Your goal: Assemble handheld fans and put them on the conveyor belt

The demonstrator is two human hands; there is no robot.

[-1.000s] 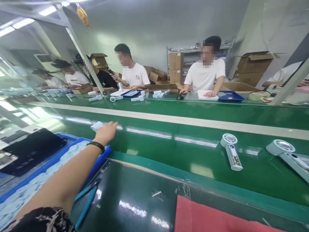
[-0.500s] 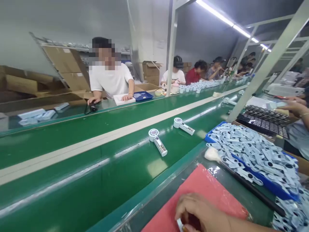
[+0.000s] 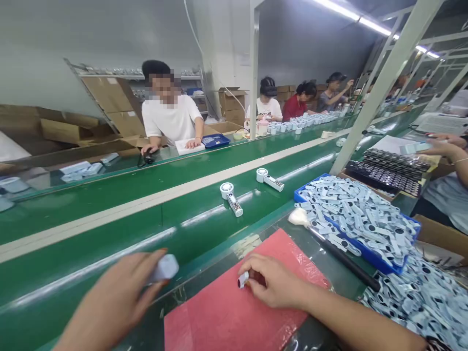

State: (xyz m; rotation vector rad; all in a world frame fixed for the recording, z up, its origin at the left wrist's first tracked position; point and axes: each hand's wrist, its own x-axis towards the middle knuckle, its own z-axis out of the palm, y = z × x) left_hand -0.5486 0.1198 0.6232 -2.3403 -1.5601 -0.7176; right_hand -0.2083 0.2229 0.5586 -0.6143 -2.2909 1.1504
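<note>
My left hand (image 3: 117, 290) is closed on a pale blue plastic part (image 3: 166, 268), held up at the near edge of the green belt; motion blurs the hand a little, and its fingers hide much of the part. Over the red mat (image 3: 215, 314), my right hand (image 3: 272, 280) pinches a small pale blue plastic cover (image 3: 243, 279) with a dark spot at its end. Two handheld fans (image 3: 231, 200) (image 3: 269, 179) lie on the belt (image 3: 183, 214), with the insides of their handles exposed.
To the right, a blue tray (image 3: 387, 265) is heaped with pale blue covers, and more are piled beside it. A black-handled tool with a white head (image 3: 300, 217) lies alongside. Co-workers sit across the belt, and another person's hands (image 3: 444, 144) work at far right.
My left hand has come into view with the pale blue part. My right hand, still holding the cover, appears farther up and left. The camera view has shifted.
</note>
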